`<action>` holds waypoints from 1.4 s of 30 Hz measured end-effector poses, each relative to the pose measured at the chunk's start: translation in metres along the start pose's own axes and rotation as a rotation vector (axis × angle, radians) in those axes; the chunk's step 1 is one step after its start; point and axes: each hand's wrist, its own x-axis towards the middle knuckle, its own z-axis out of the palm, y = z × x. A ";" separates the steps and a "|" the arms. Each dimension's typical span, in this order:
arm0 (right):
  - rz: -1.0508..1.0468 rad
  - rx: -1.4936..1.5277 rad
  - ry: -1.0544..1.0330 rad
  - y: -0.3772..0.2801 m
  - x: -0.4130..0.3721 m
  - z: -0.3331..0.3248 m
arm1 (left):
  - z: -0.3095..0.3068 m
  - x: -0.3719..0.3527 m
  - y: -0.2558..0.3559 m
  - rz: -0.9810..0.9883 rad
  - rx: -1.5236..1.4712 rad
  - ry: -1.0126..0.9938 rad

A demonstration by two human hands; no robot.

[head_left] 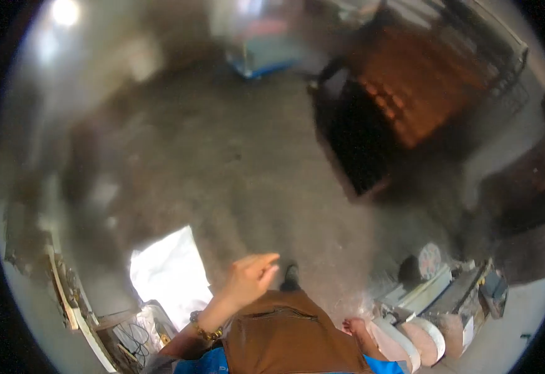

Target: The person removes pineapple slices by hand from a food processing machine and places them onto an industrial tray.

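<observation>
My left hand [253, 274] is raised in front of the brown apron [297, 336], a beaded bracelet [209, 332] around its wrist. Its fingers are loosely bent with a gap between them, and nothing shows in them. Low at the apron's right edge, my right hand [354, 326] hangs beside my body, partly cut off from view by the apron. Its small visible fingers look loosely spread, with no object in them. A white sheet or sack [169, 271] lies left of my left hand. One dark shoe [291, 277] shows on the floor below.
Grey floor [222, 174] stretches ahead. A dark-framed piece with an orange-brown top [428, 81] stands at the upper right. Boards and rounded pieces [425, 343] are stacked at the lower right, near a patterned disc [429, 262]. Wood strips [63, 287] and cables [136, 343] lie lower left.
</observation>
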 end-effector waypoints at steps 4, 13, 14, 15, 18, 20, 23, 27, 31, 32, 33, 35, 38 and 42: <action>0.000 0.029 0.037 -0.032 0.021 -0.031 | 0.010 0.031 0.014 0.047 0.041 -0.015; -0.303 -0.072 0.002 -0.282 0.020 0.031 | 0.034 0.077 0.034 0.040 0.055 0.072; -0.358 -0.072 0.009 -0.304 0.010 0.042 | 0.035 0.077 0.037 0.044 0.055 0.081; -0.360 -0.094 -0.010 -0.319 0.007 0.046 | 0.037 0.076 0.039 0.028 0.069 0.100; -0.403 -0.176 -0.094 -0.358 0.017 0.065 | 0.037 0.061 0.043 -0.013 0.109 0.159; -0.398 -0.250 -0.092 -0.363 0.030 0.070 | 0.032 0.047 0.045 -0.046 0.105 0.205; -0.377 -0.316 -0.124 -0.361 0.040 0.084 | 0.020 0.023 0.043 -0.129 0.127 0.238; -0.350 -0.268 -0.171 -0.337 0.046 0.088 | 0.011 -0.009 0.044 -0.173 0.143 0.281; -0.336 -0.277 -0.196 -0.304 0.027 0.092 | -0.001 -0.038 0.049 -0.148 0.156 0.350; -0.356 -0.292 -0.195 -0.299 0.012 0.098 | -0.007 -0.042 0.050 -0.132 0.155 0.391; -0.349 -0.274 -0.274 -0.292 0.001 0.098 | -0.012 -0.047 0.050 -0.120 0.152 0.432; -0.350 -0.282 -0.352 -0.289 -0.006 0.095 | -0.023 -0.062 0.046 -0.123 0.164 0.486; -0.240 -0.314 -0.431 -0.283 0.018 0.093 | -0.035 -0.089 0.037 -0.181 0.171 0.553; -0.374 -0.514 -0.219 -0.294 -0.029 0.132 | -0.050 -0.127 0.032 -0.318 0.174 0.668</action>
